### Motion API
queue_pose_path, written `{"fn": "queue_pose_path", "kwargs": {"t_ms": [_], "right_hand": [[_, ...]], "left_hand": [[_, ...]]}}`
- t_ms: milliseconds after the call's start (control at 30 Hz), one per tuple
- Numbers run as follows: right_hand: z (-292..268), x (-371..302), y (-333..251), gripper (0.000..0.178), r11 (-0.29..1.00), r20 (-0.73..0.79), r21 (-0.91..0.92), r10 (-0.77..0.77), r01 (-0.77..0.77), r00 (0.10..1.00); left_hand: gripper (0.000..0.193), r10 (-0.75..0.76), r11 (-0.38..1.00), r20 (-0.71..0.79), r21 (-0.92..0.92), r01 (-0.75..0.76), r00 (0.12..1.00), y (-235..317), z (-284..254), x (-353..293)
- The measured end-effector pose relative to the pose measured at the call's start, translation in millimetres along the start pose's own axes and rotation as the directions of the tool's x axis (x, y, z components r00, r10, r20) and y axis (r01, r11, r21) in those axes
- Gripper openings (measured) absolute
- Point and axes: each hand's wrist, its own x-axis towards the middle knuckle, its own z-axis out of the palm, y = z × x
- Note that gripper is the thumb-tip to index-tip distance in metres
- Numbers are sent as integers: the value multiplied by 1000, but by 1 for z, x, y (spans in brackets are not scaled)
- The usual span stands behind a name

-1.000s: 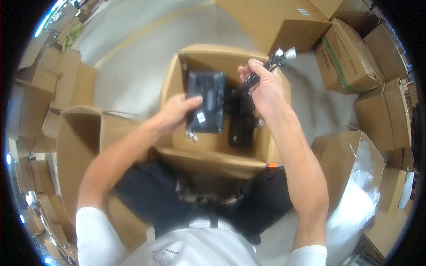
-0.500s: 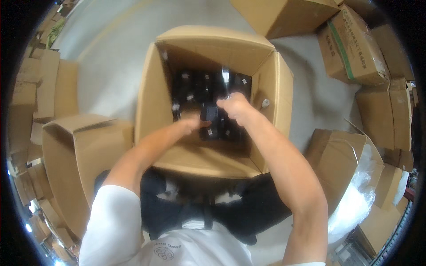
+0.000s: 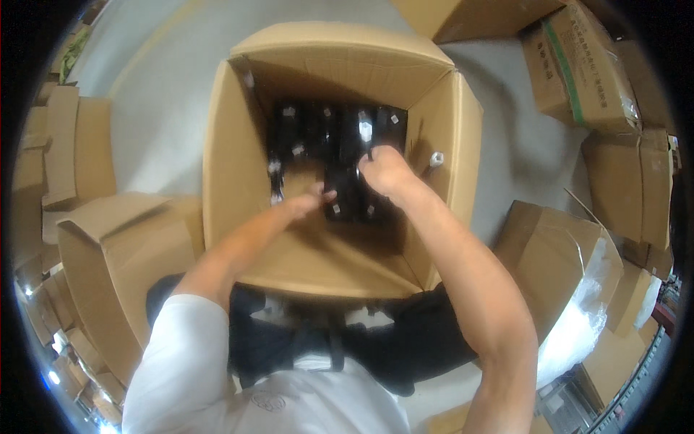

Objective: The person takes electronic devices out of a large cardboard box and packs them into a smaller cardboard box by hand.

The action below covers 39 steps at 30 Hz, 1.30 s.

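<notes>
Since the earliest frame, both hands have dropped from above the open box (image 3: 235,166) to inside it, taking the black unit (image 3: 341,181) and the cable bundle (image 3: 366,130) down with them; the box now also shows larger and a little further left in view.

The left hand (image 3: 307,202) reaches in over the box's near left corner. Its thumb lies at the left side of the black unit, with the other fingers just beside it, blurred and partly hidden; how far open they are, and whether they grip the unit or only touch it, I cannot tell.

The right hand (image 3: 387,172) comes in over the near right corner. Its fingers are curled closed on the cable bundle, whose whitish ends stick up toward the box's far edge.

The black unit sits between the two hands, down in the box, nearer its right wall than its left. Other black units (image 3: 289,130) with small white labels or connectors lie packed against the far edge. A white connector (image 3: 437,159) shows by the right wall.

The box is on the grey floor (image 3: 159,123), with an open carton (image 3: 144,253) left of it and clear plastic wrap (image 3: 578,329) at a carton on its right.
</notes>
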Motion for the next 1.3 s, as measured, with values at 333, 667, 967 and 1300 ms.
{"fn": "queue_pose_path", "kwargs": {"t_ms": [333, 667, 967, 1300], "right_hand": [[4, -3, -28, 36, 986, -72, 2, -164, 165, 984], [-1, -23, 6, 57, 926, -381, -286, -344, 245, 858], [48, -70, -38, 32, 863, 352, -151, -409, 482, 842], [125, -82, 0, 33, 904, 545, -88, -309, 419, 779]], "left_hand": [[20, -208, 924, -385, -378, 52, 899, -54, -47, 41], [19, 244, 170, -55, 985, 13, 968, 157, 63, -51], [36, 792, 115, 171, 901, -418, 586, 322, 5, -367], [30, 380, 905, -774, 425, -29, 506, 67, -224, -556]]}}
